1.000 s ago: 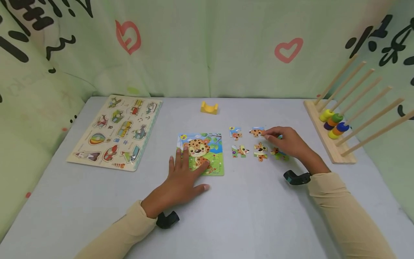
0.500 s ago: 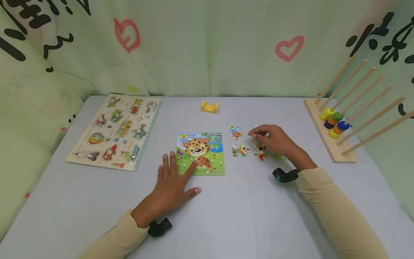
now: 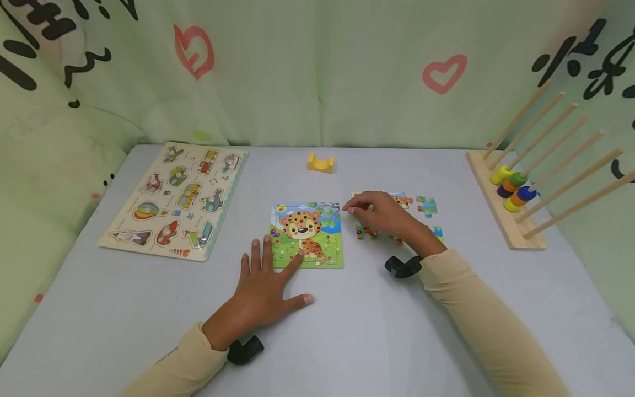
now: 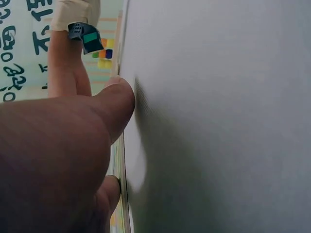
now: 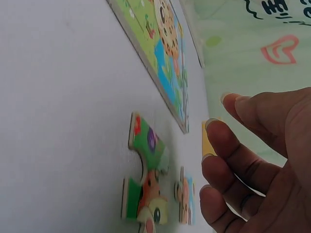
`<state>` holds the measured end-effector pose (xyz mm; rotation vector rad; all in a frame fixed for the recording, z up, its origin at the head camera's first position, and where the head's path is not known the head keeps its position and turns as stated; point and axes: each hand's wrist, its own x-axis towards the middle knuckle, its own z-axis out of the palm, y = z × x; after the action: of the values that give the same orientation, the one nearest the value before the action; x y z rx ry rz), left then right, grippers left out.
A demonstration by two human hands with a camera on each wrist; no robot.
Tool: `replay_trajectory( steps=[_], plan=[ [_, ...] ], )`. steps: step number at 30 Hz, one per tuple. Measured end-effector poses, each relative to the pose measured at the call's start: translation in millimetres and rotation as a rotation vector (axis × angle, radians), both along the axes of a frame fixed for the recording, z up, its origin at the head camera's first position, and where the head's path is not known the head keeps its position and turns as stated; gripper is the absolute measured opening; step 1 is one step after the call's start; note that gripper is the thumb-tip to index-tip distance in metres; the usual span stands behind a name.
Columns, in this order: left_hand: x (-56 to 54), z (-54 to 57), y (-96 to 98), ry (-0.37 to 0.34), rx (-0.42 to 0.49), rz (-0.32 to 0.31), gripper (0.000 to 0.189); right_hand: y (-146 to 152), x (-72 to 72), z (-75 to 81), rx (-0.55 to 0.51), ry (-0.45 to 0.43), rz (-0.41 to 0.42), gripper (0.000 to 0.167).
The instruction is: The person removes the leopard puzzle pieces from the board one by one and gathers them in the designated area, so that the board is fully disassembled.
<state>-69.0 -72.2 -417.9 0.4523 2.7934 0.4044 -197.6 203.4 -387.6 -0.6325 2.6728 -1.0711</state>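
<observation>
A leopard picture puzzle (image 3: 324, 234) lies flat in its square board at mid-table. My left hand (image 3: 260, 286) rests with spread, straight fingers at the board's lower left corner, one fingertip on the picture. Just right of the board, my right hand (image 3: 384, 215) hovers with loosely bent fingers over several loose jigsaw pieces, partly hiding them. In the right wrist view nothing shows between the thumb and fingers; a green jigsaw piece (image 5: 153, 145) and another jigsaw piece (image 5: 187, 199) lie below. One blue and green jigsaw piece (image 3: 428, 206) shows beyond the hand.
A large vehicle puzzle board (image 3: 171, 212) lies at the left. Near the back edge sits a small yellow curved block (image 3: 321, 163). On the right stands a wooden peg rack (image 3: 528, 237) with tall dowels and coloured beads.
My right hand has moved left across the loose pieces to the board's right edge, uncovering pieces on the right. My left hand has drawn back toward the board's lower left corner.
</observation>
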Motion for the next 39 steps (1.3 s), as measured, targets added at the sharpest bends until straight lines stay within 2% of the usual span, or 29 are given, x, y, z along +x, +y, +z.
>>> replay_trajectory(
  steps=[10,17,22,31,39],
  plan=[
    [-1.8,-0.9,2.2,0.009,-0.025,-0.025,0.089,-41.8,-1.3,0.1,-0.034,-0.032,0.092,0.021],
    [-2.1,-0.7,3.0,0.013,-0.024,-0.033,0.089,-65.6,-0.5,1.6,-0.02,-0.149,0.174,0.025],
    [-1.0,1.1,1.9,0.016,-0.039,-0.031,0.089,-78.3,-0.4,3.8,-0.02,-0.173,0.23,0.028],
    [-0.7,-0.3,0.3,0.024,-0.047,-0.032,0.089,-95.1,-1.7,1.0,-0.064,-0.221,0.258,0.028],
    [-0.3,-0.5,0.2,0.025,-0.038,-0.037,0.087,-105.3,0.0,-5.0,-0.057,-0.248,0.274,0.028]
  ],
)
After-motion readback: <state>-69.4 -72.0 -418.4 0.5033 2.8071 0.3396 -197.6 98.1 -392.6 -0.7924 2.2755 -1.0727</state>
